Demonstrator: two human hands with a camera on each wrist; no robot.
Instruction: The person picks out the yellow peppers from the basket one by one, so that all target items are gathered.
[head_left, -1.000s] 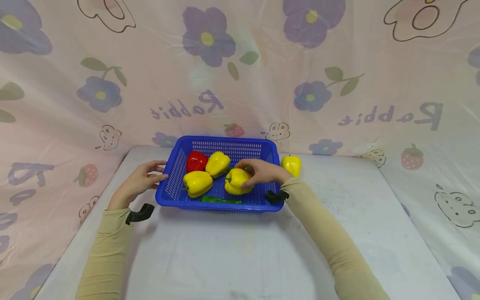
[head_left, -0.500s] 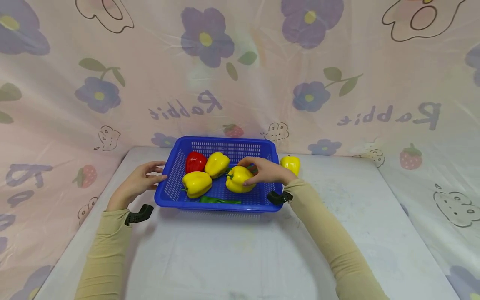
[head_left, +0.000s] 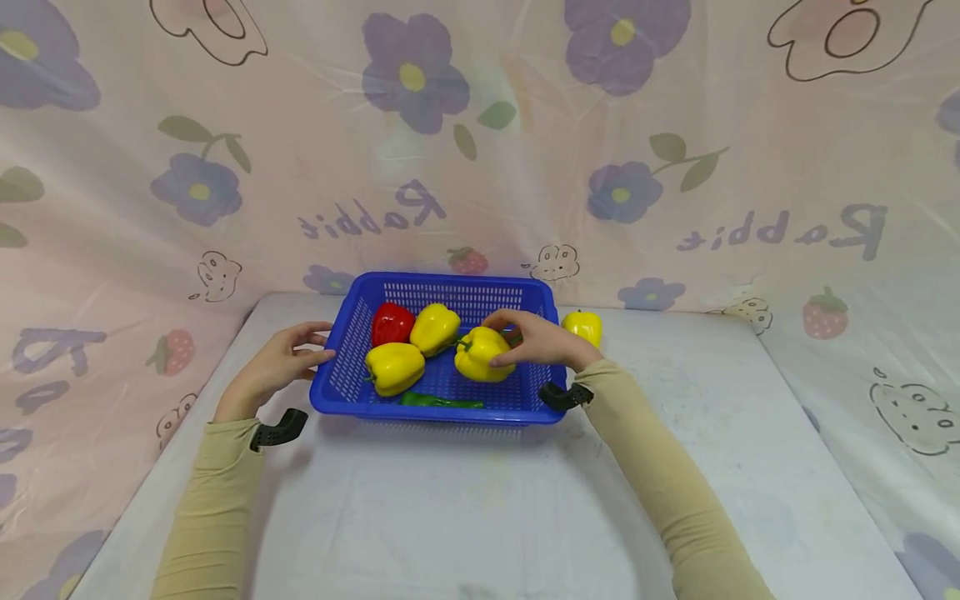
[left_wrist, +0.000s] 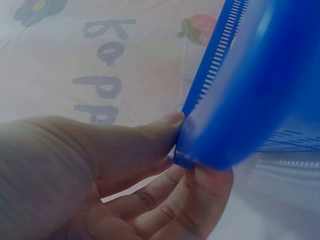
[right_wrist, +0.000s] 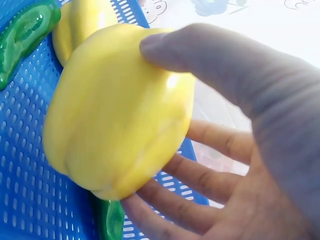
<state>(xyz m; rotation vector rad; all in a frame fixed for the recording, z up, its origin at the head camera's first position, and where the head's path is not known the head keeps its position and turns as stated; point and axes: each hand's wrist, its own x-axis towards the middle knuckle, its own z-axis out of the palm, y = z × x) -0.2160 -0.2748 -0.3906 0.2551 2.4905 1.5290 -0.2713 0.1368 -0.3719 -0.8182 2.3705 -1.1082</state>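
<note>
In the head view my right hand (head_left: 536, 340) holds a yellow pepper (head_left: 482, 354) over the right half of a blue basket (head_left: 442, 412). The right wrist view has the thumb on top of this pepper (right_wrist: 120, 110) and the fingers around its far side. My left hand (head_left: 281, 362) grips the basket's left rim, thumb on one side and fingers curled beneath, as the left wrist view shows at the rim (left_wrist: 185, 155). Inside the basket lie a red pepper (head_left: 392, 323), two more yellow peppers (head_left: 435, 328) and green peppers (head_left: 441, 401), one partly hidden behind my right hand.
Another yellow pepper (head_left: 583, 327) lies on the white table (head_left: 450, 508), just outside the basket's right side. A patterned cloth (head_left: 525, 167) hangs behind the table and along both sides.
My right hand and the yellow pepper it holds have shifted slightly up and to the right. My left hand and the basket look the same.
</note>
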